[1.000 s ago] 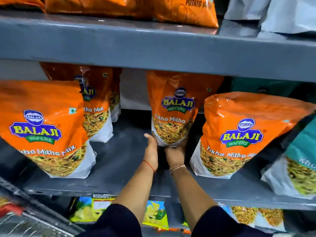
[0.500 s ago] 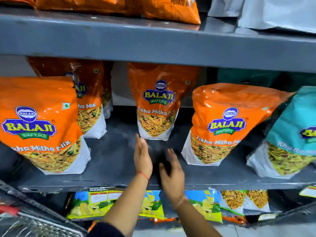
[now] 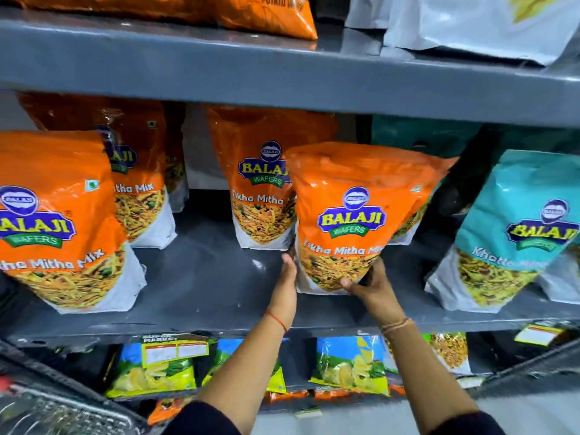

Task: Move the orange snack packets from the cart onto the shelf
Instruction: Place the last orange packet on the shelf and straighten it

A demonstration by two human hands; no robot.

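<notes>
An orange Balaji packet [image 3: 351, 215] stands upright on the grey middle shelf [image 3: 201, 284], right of centre. My left hand [image 3: 287, 271] presses flat against its lower left edge. My right hand [image 3: 367, 282] grips its bottom right corner, thumb on the front. Directly behind it stands another orange packet [image 3: 257, 189]. A large orange packet [image 3: 53, 221] leans at the left front, with one more [image 3: 141, 171] behind that. The wire cart [image 3: 47, 409] shows at the bottom left corner.
Teal Balaji packets [image 3: 518, 230] stand at the right of the same shelf. The upper shelf [image 3: 282, 67] holds orange and white bags. Blue and green chip packets [image 3: 157, 368] fill the lower shelf. Bare shelf lies between the left and centre packets.
Both hands left the rear centre packet, drew back open, then took hold of the front right orange packet and shifted it left, in front of the rear one.
</notes>
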